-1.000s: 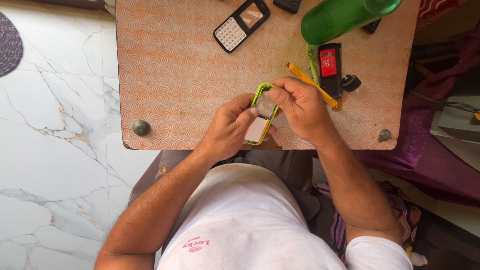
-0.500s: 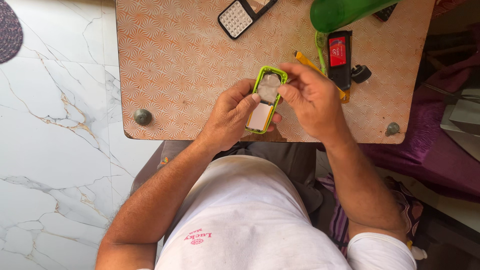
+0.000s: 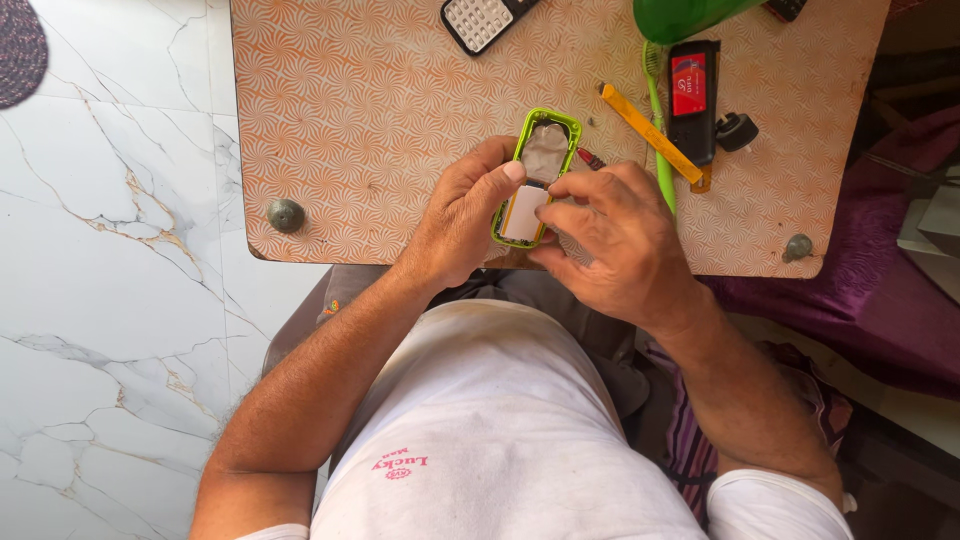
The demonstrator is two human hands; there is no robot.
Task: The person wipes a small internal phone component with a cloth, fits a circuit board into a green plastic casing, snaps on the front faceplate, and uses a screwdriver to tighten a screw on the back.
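green phone shell [image 3: 548, 140] pinched between left hand [image 3: 462, 212] and right hand [image 3: 610, 238]

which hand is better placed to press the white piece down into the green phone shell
Probably the right hand: its fingertips already rest on the white piece in the green phone shell. The left hand grips the shell's edge, steadying it.

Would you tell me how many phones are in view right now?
3: a green-framed phone held open in both hands, a white-keyed phone at the table's top edge, and a black phone right of the yellow tool. Others may lie beyond the frame.
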